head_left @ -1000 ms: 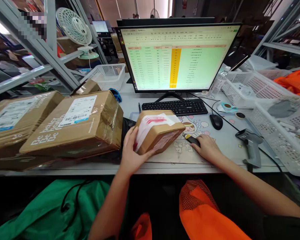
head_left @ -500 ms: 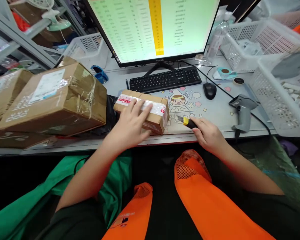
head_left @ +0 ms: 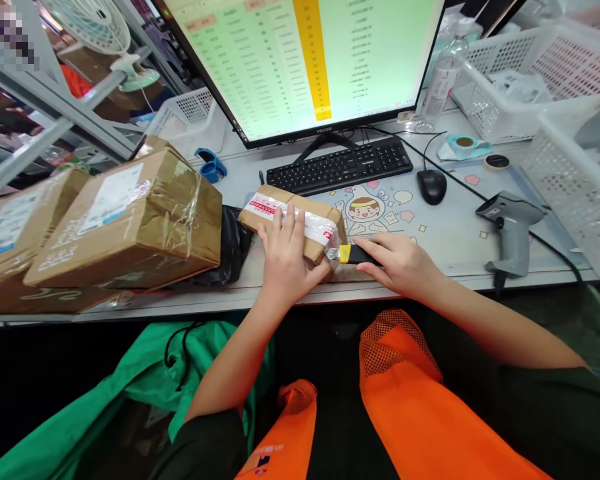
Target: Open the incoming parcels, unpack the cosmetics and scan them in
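A small cardboard box (head_left: 297, 203) with white-and-red tape along its top rests on the desk mat in front of the keyboard. My left hand (head_left: 286, 257) lies on the box, fingers stretched over the top and thumb extended along the near side. In my right hand (head_left: 403, 263) is a utility knife (head_left: 360, 254) with a black and yellow handle. Its blade points left and meets the taped right end of the box, close to my left thumb. The blade's exact depth is hard to make out.
Larger cartons (head_left: 145, 220) and a black plastic bag (head_left: 235, 243) stand left. Behind are a keyboard (head_left: 340, 167) and monitor (head_left: 305, 67). A mouse (head_left: 431, 187), a barcode scanner (head_left: 510, 230) with its cable, and white baskets (head_left: 570, 180) are at right.
The knife in my right hand has moved left, from beside the box to its right end. My left hand has shifted towards that end. The view has turned slightly.
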Tool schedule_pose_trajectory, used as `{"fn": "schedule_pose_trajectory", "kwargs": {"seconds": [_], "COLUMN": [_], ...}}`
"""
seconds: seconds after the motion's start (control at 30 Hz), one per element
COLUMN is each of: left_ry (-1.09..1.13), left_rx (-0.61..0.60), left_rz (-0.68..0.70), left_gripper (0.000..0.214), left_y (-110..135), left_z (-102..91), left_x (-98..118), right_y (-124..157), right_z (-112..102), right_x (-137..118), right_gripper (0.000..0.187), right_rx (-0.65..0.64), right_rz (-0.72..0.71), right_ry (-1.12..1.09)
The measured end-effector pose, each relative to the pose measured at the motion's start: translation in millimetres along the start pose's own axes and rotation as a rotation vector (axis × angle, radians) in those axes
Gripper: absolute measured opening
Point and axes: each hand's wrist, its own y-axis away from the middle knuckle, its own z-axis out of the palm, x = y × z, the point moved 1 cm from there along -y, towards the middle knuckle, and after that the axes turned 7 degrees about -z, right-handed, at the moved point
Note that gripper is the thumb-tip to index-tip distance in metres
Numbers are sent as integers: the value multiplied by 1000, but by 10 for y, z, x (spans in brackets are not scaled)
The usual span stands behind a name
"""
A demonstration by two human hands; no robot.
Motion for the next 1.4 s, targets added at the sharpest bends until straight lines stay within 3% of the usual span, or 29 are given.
{"fn": "schedule_pose_trajectory", "kwargs": {"seconds": [0.13, 0.23, 0.4, 0.47, 0.53, 0.6, 0.67, 0.73, 0.83, 0.97, 1.1, 1.17, 1.23, 1.33, 1.4], "left_ry": [6, 24, 146, 280, 359, 319, 214, 151, 179, 411, 408, 278, 207, 192, 148], "left_rx": [17, 27, 58, 33, 83, 226, 333, 379, 473, 437, 407, 449, 483, 322, 198], "left_rz": [33, 54, 203, 288, 266, 116, -64, -170, -151, -13, -165, -206, -116, 51, 22], "left_gripper": [88, 83, 74, 58, 46, 45, 36, 47, 53, 29, 43, 49, 57, 78, 96], "left_y": [18, 35, 86, 141, 231, 340, 426, 445, 354, 169, 117, 196, 331, 531, 607], "left_z": [12, 40, -78, -207, -329, -384, -339, -217, -30, 17, -94, -125, -115, -30, 39], "left_x": [9, 24, -240, -455, -631, -677, -578, -421, -350, -671, -867, -764, -543, -156, 23], "right_y": [-30, -49, 94, 226, 374, 507, 589, 610, 577, 561, 571, 555, 520, 447, 392], "right_z": [39, 50, -231, -399, -494, -488, -415, -330, -258, -316, -454, -492, -499, -455, -402], "right_x": [40, 229, 946, 1066, 995, 803, 595, 445, 366, 347, 170, 18, -138, -320, -394], "right_gripper": [50, 50, 50, 49, 47, 45, 43, 43, 44, 43, 40, 40, 41, 43, 43], "right_rx": [39, 40, 166, 240, 256, 236, 195, 160, 145, 161, 148, 95, 56, 17, -14], "right_rz": [-51, -21, 488, 574, 568, 546, 536, 535, 547, 530, 377, 285, 209, 124, 83], "right_ry": [63, 82, 214, 202, 158, 116, 73, 23, -39, -58, -110, -168, -202, -198, -194]}}
